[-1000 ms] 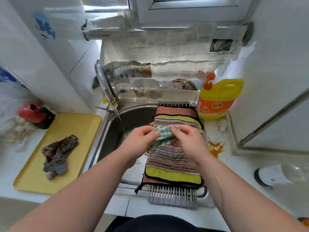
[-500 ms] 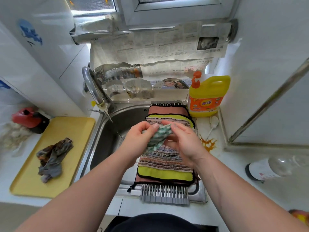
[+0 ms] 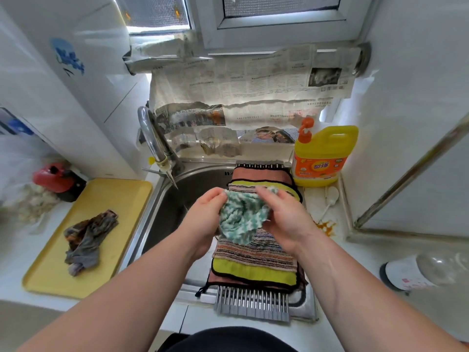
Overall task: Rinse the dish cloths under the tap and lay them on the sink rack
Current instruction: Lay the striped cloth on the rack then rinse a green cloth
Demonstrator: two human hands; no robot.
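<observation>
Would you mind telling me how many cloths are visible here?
5: green-white cloth in the left hand and right hand; striped cloth, yellow cloth and pink cloth stacked on the rack; dark cloth on the tray. Others may be hidden.

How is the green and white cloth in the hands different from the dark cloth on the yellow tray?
The green-and-white cloth is pale with a zigzag pattern; the dark cloth is mottled grey-brown. The green-and-white cloth is held up above the sink rack, gripped by the left hand and the right hand; the dark cloth lies on the yellow tray with no hand on it. Both are crumpled, not spread flat.
</observation>
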